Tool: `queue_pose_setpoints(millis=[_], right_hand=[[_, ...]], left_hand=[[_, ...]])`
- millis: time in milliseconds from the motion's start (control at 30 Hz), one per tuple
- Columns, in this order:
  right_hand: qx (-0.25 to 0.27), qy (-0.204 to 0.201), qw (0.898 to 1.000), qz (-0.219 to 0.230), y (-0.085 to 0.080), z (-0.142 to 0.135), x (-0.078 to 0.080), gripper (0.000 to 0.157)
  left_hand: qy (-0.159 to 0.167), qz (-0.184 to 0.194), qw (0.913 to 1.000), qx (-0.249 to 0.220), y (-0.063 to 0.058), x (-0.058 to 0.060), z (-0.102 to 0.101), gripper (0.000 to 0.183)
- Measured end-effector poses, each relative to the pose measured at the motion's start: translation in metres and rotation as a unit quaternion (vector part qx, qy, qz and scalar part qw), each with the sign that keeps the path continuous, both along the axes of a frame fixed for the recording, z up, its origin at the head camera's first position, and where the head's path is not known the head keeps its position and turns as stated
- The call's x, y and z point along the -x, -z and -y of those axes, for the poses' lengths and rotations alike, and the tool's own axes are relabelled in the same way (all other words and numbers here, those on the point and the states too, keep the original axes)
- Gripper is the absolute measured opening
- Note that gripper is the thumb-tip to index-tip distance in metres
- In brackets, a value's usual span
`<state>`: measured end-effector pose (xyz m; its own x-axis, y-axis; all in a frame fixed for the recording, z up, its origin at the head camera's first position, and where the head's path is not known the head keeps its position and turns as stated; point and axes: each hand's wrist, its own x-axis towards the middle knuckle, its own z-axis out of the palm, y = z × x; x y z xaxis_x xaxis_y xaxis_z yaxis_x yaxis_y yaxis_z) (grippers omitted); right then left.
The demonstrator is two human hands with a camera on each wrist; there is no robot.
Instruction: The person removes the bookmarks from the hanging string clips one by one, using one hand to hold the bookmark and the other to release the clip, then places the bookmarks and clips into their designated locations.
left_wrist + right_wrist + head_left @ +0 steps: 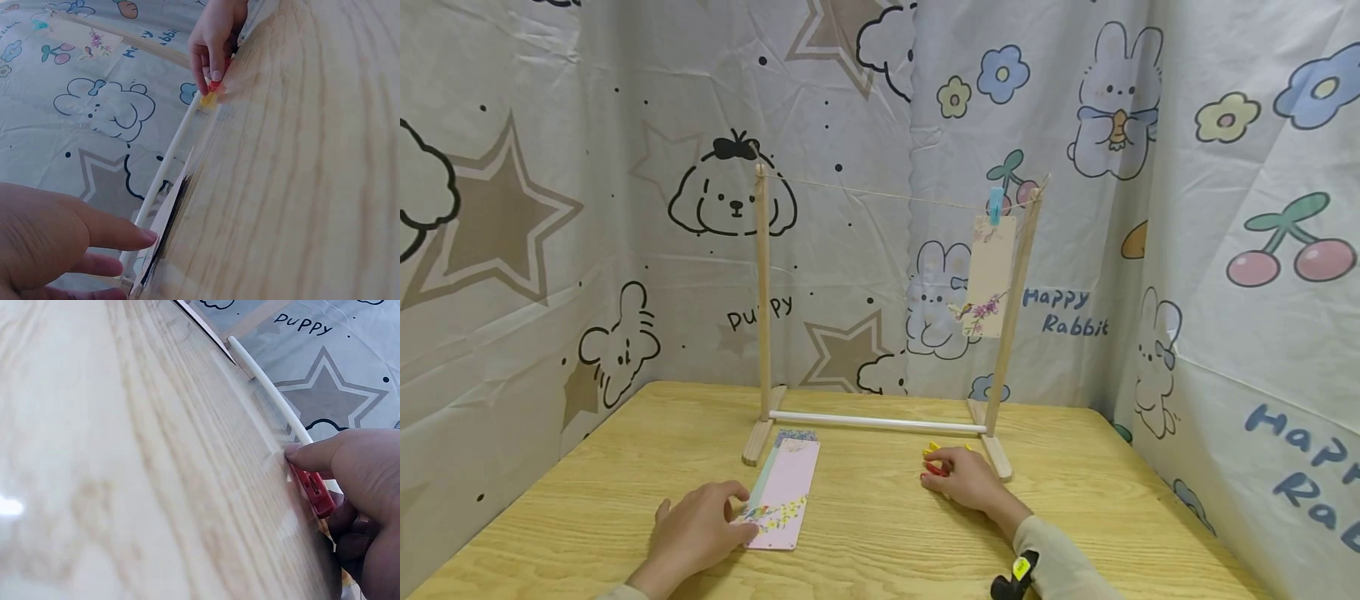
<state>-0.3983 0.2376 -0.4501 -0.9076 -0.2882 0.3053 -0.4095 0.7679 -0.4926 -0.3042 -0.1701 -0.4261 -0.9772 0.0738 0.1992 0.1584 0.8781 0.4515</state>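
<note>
My left hand (698,527) is at the left edge of a small stack of printed cards, thumb and index finger touching the near left side. A pink card (792,479) with yellow flowers and a bird lies on top, a greenish one (771,469) showing beneath. In the left wrist view the stack (167,225) appears edge-on, with spread fingers beside it. Over on the right, my right hand (968,481) pinches a red clothespin (312,490) between thumb and fingers, low over the table. Yellow clothespins (932,448) lie just behind that hand, partly hidden by it.
A wooden frame (764,292) with a white crossbar (880,422) stands at the back of the table (865,517). From its string (880,193) hangs a cream card (988,271), held by a blue clothespin (996,205). Printed curtains (850,250) enclose the table.
</note>
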Motion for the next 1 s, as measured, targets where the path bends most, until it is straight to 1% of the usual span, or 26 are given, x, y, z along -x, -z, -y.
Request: queue_pose_setpoints(millis=[67, 167, 433, 600, 767, 900, 1000], right_hand=[[0.001, -0.006, 1.000, 0.001, -0.001, -0.001, 0.001, 0.042], [0.002, -0.012, 1.000, 0.004, -0.003, -0.002, 0.001, 0.044], [0.009, -0.022, 1.000, 0.010, -0.006, -0.004, 0.001, 0.047], [0.017, -0.024, 0.999, 0.013, -0.007, -0.006, 0.000, 0.045], [0.026, -0.007, 1.000, 0.015, -0.011, -0.006, -0.001, 0.045], [0.034, 0.017, 0.999, 0.025, -0.015, -0.006, -0.001, 0.046], [0.044, 0.023, 0.998, 0.031, -0.018, -0.007, -0.001, 0.046]], left_hand=[[-0.004, -0.006, 1.0000, -0.002, -0.001, 0.000, 0.000, 0.045], [-0.008, -0.015, 0.9998, -0.008, -0.002, 0.000, 0.000, 0.046], [-0.006, -0.018, 0.9996, -0.019, -0.002, 0.002, -0.001, 0.043], [-0.009, -0.030, 0.9992, -0.024, -0.001, 0.001, -0.002, 0.041], [-0.009, -0.049, 0.9982, -0.033, 0.001, 0.001, -0.003, 0.040], [-0.003, -0.063, 0.9972, -0.040, 0.001, 0.001, -0.003, 0.039], [0.001, -0.068, 0.9967, -0.045, 0.002, 0.000, -0.004, 0.039]])
